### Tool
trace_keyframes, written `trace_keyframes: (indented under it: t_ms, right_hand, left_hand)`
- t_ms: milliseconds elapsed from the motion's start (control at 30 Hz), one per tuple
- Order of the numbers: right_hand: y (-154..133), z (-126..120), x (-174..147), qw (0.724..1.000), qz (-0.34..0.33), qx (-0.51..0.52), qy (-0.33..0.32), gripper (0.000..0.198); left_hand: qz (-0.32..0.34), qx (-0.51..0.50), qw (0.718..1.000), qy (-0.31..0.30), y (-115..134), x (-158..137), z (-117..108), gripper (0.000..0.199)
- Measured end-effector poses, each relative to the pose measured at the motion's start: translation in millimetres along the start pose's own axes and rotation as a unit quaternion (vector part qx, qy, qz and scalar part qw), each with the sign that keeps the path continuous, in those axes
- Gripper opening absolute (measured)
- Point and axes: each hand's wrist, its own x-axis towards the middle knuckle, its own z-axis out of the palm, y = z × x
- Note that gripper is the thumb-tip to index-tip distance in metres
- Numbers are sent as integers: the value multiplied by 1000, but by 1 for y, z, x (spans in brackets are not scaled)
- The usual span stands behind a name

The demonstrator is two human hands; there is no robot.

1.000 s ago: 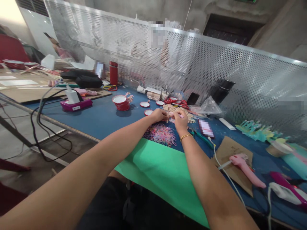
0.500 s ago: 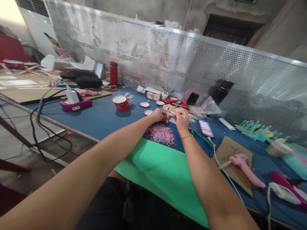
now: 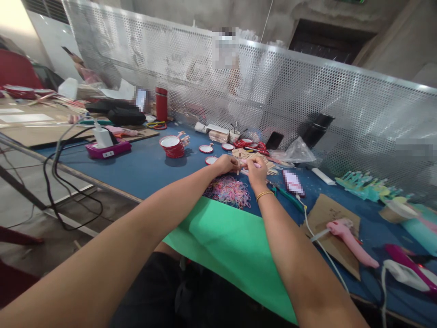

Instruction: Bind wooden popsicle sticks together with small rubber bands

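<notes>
My left hand [image 3: 227, 164] pinches a small flat wooden stick [image 3: 239, 159] that stands roughly upright between the fingertips. Closed around a thin pink pen-like tool [image 3: 256, 165], my right hand [image 3: 257, 175] is just to the right of it. The tool's end is at the stick; whether they touch is too small to tell. Under both hands lies a heap of small coloured rubber bands [image 3: 229, 192]. Loose wooden sticks [image 3: 269, 166] are spread behind my right hand. A round red-rimmed white piece [image 3: 210, 160] is partly hidden by my left hand.
Stacked red-rimmed pieces [image 3: 172, 148] stand left on the blue table [image 3: 136, 166]. Green-handled pliers [image 3: 288, 198], a phone [image 3: 292, 183] and a pink glue gun [image 3: 351, 243] lie right. Green cloth [image 3: 232, 237] covers the front edge. A perforated metal screen [image 3: 170, 64] runs behind.
My right hand has shifted slightly left, bringing the pink tool's end up to the wooden stick. My left hand stays nearly where it was.
</notes>
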Motion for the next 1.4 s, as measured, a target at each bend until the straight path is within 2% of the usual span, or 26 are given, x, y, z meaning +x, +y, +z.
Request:
trace_keyframes:
  t_ms: [133,333,533,700,900,1033,1200,1400]
  right_hand:
    - [-1,-2,1,999,26,13,25,12]
    - [0,0,1,1000,-10,7,-3,12]
    - [2,-2,3,1000,17,7,19,12]
    - [0,0,1,1000,-5,11,-4,12]
    - [0,-1,2,1000,13,16,18,13]
    - [2,0,2,1000,-12,13,2,12]
    - [2,-1,3,999,21,30,24,12]
    - [3,1,2,1000,-22,7,2,14]
  left_hand:
    - [-8,-19,1000,-6,-1,1,0,12]
    - [1,-15,1000,-9,-4,4,0,14]
    - [-10,-30,999,-9,-3,4,0,8]
    - [-11,-27,1000,-11,0,1,1,12]
    - [-14,-8,1000,-9,1,1,-1,9]
    - [-7,-20,1000,-21,0,1,0,9]
    - [-12,-19,1000,-8,-5,4,0,8]
    - [-1,-9,1000,-16,0,0,-1,16]
